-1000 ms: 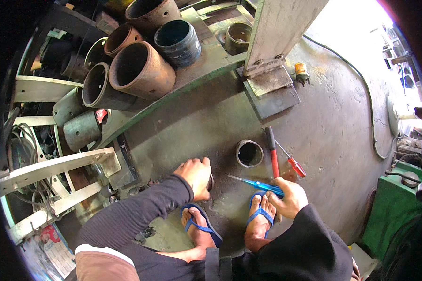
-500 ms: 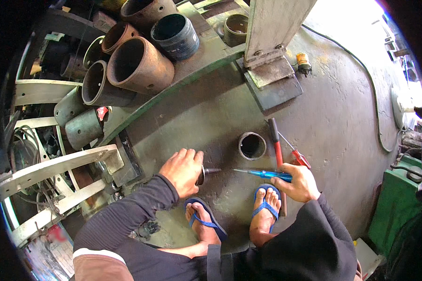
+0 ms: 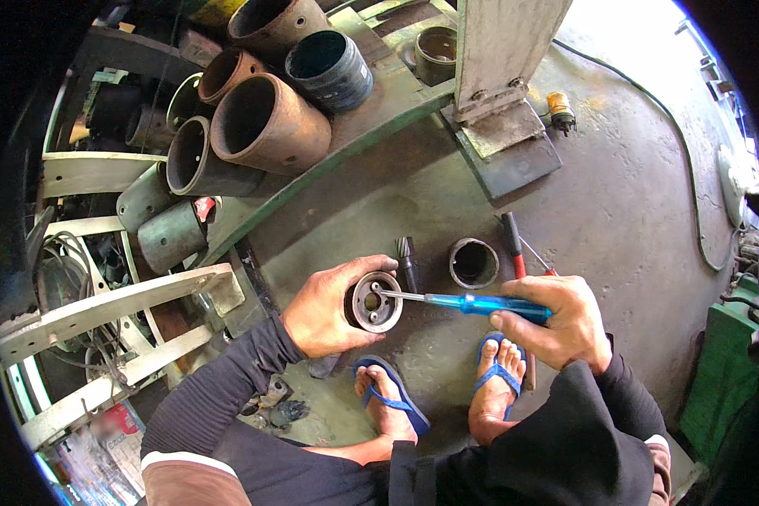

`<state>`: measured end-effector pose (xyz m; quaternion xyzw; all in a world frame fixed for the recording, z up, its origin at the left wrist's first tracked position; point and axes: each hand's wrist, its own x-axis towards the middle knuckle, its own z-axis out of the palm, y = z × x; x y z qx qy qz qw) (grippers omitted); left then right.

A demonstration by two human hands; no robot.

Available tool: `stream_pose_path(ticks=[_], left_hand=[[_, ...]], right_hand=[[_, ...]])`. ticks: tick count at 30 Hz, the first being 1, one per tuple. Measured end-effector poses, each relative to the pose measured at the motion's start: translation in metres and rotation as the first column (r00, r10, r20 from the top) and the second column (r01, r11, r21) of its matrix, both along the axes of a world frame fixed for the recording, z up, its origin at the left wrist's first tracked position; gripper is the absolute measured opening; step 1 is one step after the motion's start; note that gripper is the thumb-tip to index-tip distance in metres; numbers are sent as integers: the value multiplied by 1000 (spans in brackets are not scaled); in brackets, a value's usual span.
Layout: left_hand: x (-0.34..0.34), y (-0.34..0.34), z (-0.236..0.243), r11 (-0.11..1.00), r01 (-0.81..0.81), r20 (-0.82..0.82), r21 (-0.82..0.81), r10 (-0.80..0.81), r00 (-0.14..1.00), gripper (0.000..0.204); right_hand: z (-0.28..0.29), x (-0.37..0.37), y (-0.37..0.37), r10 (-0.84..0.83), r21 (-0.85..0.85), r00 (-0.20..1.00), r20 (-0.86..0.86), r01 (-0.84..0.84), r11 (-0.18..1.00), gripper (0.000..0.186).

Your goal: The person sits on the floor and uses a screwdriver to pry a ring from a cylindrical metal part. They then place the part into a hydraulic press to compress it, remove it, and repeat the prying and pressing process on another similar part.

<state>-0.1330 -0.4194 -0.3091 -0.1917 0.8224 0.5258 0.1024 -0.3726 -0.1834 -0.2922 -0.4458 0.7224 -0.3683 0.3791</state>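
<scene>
My left hand (image 3: 320, 305) grips a round metal part (image 3: 374, 314), its recessed face with small fittings turned up. My right hand (image 3: 557, 316) is closed on a blue-handled screwdriver (image 3: 493, 305), whose tip reaches the upper fitting of that part. Just behind my left hand is a dark fluted metal piece (image 3: 406, 261). A short pipe (image 3: 462, 285) stands on the floor to its right. Beside that lies a hammer (image 3: 515, 249) with a red and black handle, with a red-handled screwdriver (image 3: 548, 271) partly hidden by my right hand.
Large steel sleeves (image 3: 295, 139) rest on a green-edged platform at upper left, beside an upright beam (image 3: 497, 51) on a base plate. Pale frames (image 3: 126, 304) flank me on the left. A cable (image 3: 687, 160), a small yellow container (image 3: 561, 110) and green equipment (image 3: 717, 354) are at right.
My left hand has risen and turned the metal part face up. The blue screwdriver's tip has moved onto it. The dark fluted piece now shows behind my left hand.
</scene>
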Motion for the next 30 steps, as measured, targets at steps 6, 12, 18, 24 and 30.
stream_pose_path(ticks=[6, 12, 18, 24, 30], left_hand=[[-2, 6, -2, 997, 31, -14, -64, -32, 999, 85], [-5, 10, -7, 985, 76, -58, -153, -86, 995, 82], [-11, 20, -7, 863, 237, -79, -447, -302, 950, 95], [-5, 22, -35, 984, 45, -147, -174, -72, 986, 94], [-17, 21, -33, 986, -32, -175, -165, 3, 985, 89]], right_hand=[[-1, -2, -6, 53, 58, 997, -56, -50, 997, 32], [-5, -3, -11, 78, 113, 996, -33, -73, 991, 32], [-8, -29, -23, -142, 571, 860, 490, -193, 798, 28], [-3, -10, -25, 62, -348, 983, -175, -121, 930, 55], [19, -31, -36, -105, 73, 991, 82, 100, 992, 39]])
